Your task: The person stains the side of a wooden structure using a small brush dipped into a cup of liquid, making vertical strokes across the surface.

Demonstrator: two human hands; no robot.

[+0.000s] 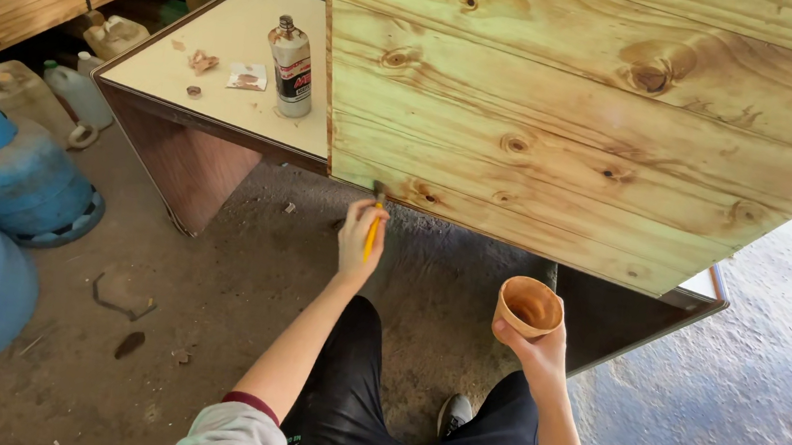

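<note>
Head view: left hand (357, 238) grips yellow brush (372, 230) against knotty planks (567, 123); right hand (538, 349) holds round cup (529, 307).

— Where is the camera sitting?
— It is sitting on the person's head and looking down past the arms and knees to the dirt floor (249, 267).
— How near is it looking?
— It is looking from close by at the wooden board (567, 123) lying on the table (230, 46), straight ahead.
— Is another view sharing this?
— No, only this one view is showing.

Cream-topped table (230, 46) under pine panel (567, 123), 1 spray can (291, 67)
</note>
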